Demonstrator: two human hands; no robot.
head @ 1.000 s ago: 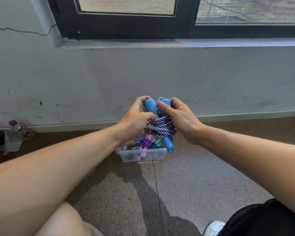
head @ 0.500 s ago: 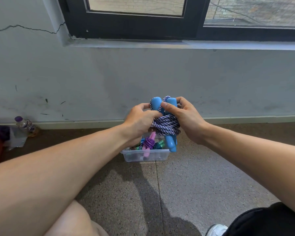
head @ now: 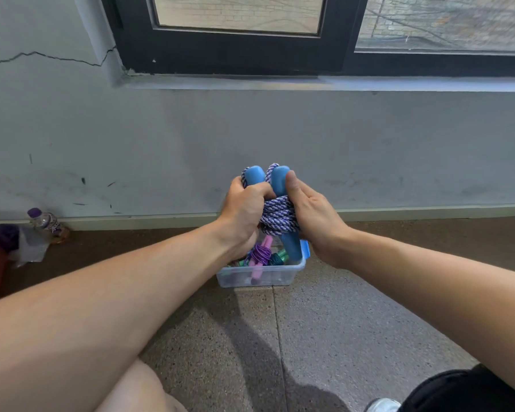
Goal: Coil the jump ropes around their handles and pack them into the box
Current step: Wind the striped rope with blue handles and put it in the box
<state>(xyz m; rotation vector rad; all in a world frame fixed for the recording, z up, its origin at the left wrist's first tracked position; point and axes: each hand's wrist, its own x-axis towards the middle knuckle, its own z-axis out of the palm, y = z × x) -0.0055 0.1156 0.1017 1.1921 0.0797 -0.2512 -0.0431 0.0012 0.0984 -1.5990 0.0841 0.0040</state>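
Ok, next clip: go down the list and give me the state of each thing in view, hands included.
Left hand: grips the rope bundle.
Right hand: grips the bundle, thumb on a blue handle.
Blue-handled jump rope: coiled around its handles, held above the box.
Box: open, on the floor, coiled ropes inside.
Pink-handled rope: coiled, in the box.
Bottle: capped, tilted by the wall.

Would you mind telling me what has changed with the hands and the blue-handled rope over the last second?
The left hand has closed tighter, its fingers now curled over the purple-and-white coil of the jump rope and the base of the blue handles. The right hand has slid its thumb up along the right handle. The bundle stays held above the box, which keeps its packed ropes.
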